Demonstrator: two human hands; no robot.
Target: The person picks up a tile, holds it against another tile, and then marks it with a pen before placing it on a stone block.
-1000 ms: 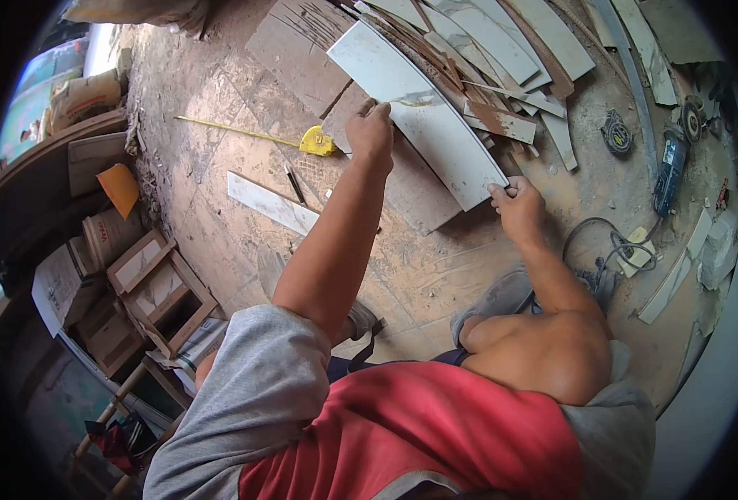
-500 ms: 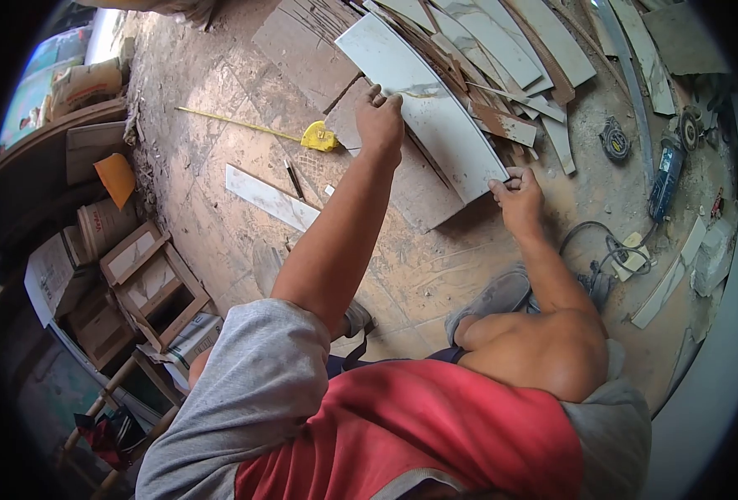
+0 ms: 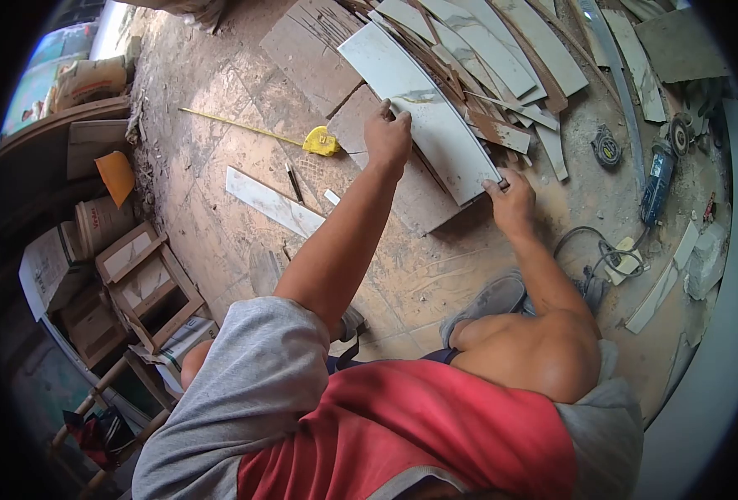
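Observation:
A long white marbled tile [image 3: 423, 108] lies at a slant over a larger grey-brown tile [image 3: 415, 196]. My left hand [image 3: 388, 137] grips the white tile's left edge near its middle, thumb and fingers pressed together. At the near right corner, my right hand [image 3: 511, 198] pinches the same tile. Left of the hands, a yellow tape measure [image 3: 321, 142] rests on the floor with its blade pulled out. A black pen [image 3: 293, 182] and a narrow marbled strip [image 3: 273, 202] lie nearby.
Cut tile strips [image 3: 486, 50] are heaped beyond the tile. To the right are a second tape measure [image 3: 606, 147], an angle grinder [image 3: 657, 185] with its cord, and a long metal bar [image 3: 623, 92]. Boxes and a wooden frame [image 3: 148, 287] stand at the left.
The view has shifted slightly. My left hand sits a little lower along the tile's edge, and my right hand still holds the near corner.

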